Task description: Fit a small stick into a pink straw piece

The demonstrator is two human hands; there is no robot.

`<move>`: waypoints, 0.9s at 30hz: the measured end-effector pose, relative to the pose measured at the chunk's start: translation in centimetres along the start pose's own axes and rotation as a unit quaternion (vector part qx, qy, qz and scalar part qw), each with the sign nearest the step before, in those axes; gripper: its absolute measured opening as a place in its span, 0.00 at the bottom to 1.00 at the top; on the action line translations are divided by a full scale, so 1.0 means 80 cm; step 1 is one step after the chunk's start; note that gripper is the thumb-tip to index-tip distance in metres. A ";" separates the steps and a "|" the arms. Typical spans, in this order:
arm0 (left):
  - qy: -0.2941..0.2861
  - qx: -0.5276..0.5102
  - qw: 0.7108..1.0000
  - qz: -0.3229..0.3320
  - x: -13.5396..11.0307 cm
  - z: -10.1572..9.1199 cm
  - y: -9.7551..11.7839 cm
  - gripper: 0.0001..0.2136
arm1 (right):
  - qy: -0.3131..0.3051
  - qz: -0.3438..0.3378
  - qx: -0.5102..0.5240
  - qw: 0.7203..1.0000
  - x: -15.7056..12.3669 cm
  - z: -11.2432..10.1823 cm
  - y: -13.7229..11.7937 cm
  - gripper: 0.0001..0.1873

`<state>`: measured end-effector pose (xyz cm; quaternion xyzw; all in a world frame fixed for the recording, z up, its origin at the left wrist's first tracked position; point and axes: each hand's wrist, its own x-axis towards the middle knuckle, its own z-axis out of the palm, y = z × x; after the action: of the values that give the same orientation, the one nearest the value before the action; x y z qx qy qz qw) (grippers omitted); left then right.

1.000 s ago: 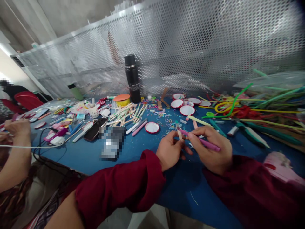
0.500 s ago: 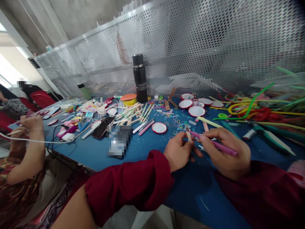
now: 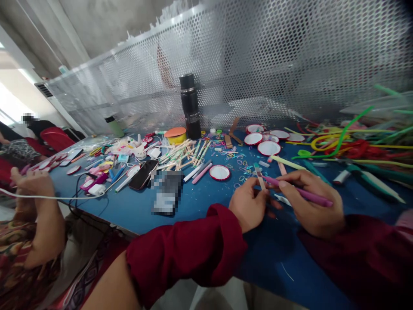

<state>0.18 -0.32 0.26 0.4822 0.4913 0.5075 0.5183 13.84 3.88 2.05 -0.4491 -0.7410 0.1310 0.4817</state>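
My left hand (image 3: 248, 207) is closed around a small wooden craft stick (image 3: 260, 179), which points up and away with a green patch near its far end. In my right hand (image 3: 319, 211) is a purple marker (image 3: 306, 195), held like a pen. Its tip meets or nearly meets the stick's side; I cannot tell which. Just beyond the hands lie small coloured rubber bands or clips (image 3: 241, 162) and a pale yellow strip (image 3: 288, 163). Left of them is a red-rimmed white lid (image 3: 220, 172). My left fingertips are partly hidden.
A black bottle (image 3: 191, 107) stands by the perforated metal screen (image 3: 258, 64). Craft sticks (image 3: 180, 157), phones (image 3: 143, 174) and markers (image 3: 202, 173) cover the table's left. Green-handled pliers (image 3: 371, 181) and pipe cleaners (image 3: 338, 144) lie right. Another person's hands (image 3: 34, 185) are at far left.
The view has shifted slightly, moving the nearby table and both hands a little rightward in the picture. Both grips stay the same, with the marker tip still at the stick.
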 end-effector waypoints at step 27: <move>0.023 0.099 0.995 -0.022 -0.026 0.003 0.024 0.10 | -0.012 0.007 0.121 0.993 -0.002 -0.007 0.001 0.04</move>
<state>0.27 -2.36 2.26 0.5089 0.5614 0.4553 0.4675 14.39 3.66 2.20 -0.3907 -0.7224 0.2285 0.5228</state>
